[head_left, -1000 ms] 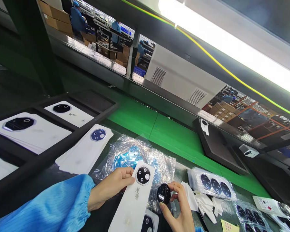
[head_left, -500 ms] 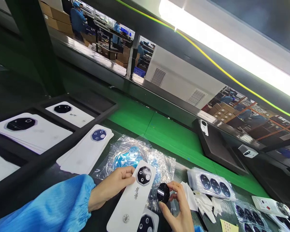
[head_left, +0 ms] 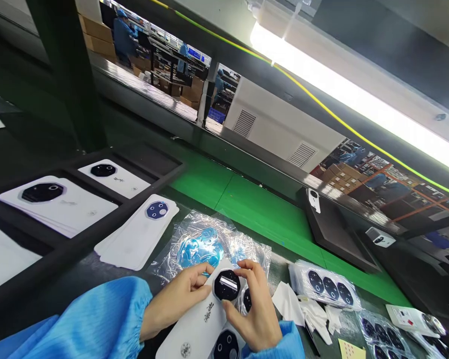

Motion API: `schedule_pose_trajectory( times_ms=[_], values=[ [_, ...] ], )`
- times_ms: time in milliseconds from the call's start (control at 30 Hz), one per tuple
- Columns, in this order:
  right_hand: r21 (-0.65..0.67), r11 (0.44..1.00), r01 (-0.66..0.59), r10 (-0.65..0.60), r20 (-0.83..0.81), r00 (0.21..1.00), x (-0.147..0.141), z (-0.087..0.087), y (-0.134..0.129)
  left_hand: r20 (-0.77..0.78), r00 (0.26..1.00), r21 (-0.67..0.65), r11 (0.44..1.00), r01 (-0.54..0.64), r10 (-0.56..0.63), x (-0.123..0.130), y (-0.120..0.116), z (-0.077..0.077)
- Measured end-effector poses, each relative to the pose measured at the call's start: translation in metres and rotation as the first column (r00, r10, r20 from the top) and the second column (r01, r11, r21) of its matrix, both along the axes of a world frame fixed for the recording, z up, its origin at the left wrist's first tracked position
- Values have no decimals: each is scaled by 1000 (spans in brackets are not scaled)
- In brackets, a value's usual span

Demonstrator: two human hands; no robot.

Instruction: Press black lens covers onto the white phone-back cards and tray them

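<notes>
My left hand grips the upper left edge of a white phone-shaped panel with dark lettering. Between the thumb and fingers of my right hand is a glossy black disc, lying over the round area at the panel's top. Whether the disc is seated flat cannot be made out. Under the panel's lower right side shows another white panel with a black camera area. Behind my hands lies clear plastic film with blue pieces.
A black compartment tray with white panels stands left, beside a stack of white panels. To the right are packed black discs, white cloths, a yellow sheet and a labelled bottle.
My right hand has moved left and brought the black disc from beside the panel onto its round top area. The panel has shifted slightly down and left.
</notes>
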State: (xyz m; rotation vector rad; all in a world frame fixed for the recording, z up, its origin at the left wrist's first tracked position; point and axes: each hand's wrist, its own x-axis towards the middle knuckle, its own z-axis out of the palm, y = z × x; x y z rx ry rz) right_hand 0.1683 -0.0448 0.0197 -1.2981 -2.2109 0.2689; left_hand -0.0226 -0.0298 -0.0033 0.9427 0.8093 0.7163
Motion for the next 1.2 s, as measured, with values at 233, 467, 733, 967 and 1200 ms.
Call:
schedule_pose_trajectory(
  times_ms=[233, 467, 733, 967, 1200],
  values=[
    [60, 998, 5, -7, 23, 1000, -5, -3, -3, -6, 1000, 22, 1000, 3, -3, 0, 0, 0],
    [68, 998, -3, 2, 15, 1000, -6, -5, -2, -23, 1000, 13, 1000, 5, -5, -1, -1, 2],
    [12, 1000, -16, 16, 24, 1000, -1, -10, 0, -3, 1000, -13, 1000, 0, 0, -1, -1, 3],
    [19, 1000, 14, -14, -17, 1000, -5, -13, -1, -5, 1000, -21, 1000, 2, -2, 1, -2, -1],
    [8, 1000, 19, -19, -33, 999, -7, -15, -2, 32, 999, -30, 999, 27, -26, -3, -3, 7]
  ],
)
